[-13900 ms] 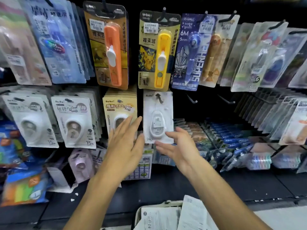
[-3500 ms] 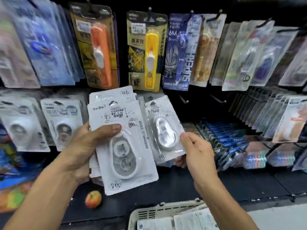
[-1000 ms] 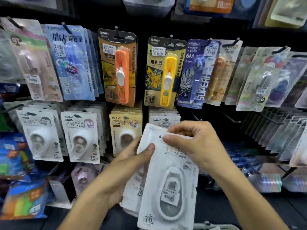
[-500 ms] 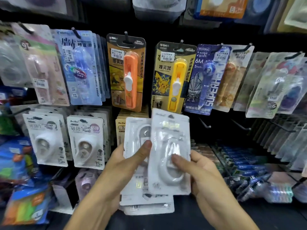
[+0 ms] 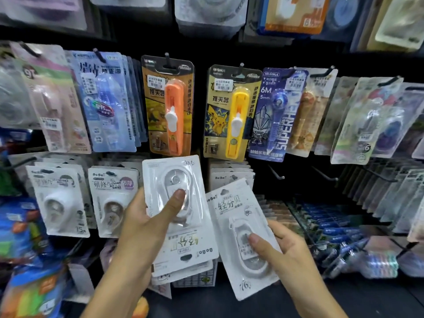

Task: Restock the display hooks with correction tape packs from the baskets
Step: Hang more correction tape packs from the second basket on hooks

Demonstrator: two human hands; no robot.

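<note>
Head view: right hand [image 5: 286, 251] pinching single correction tape pack [image 5: 244, 237], thumb on blister, long axis upright, tilted left. Left hand [image 5: 146, 223] gripping stack of packs [image 5: 181, 216], top one upside down. Matching hung packs [image 5: 231, 175] directly above right hand, nearer it. Hook under them hidden; baskets out of frame

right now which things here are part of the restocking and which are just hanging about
Part of the job:
- left hand gripping a stack of white packs
- right hand pinching a single white pack
- matching packs on the hook

Just there:
- orange pack
- yellow pack
- bare hook
</note>
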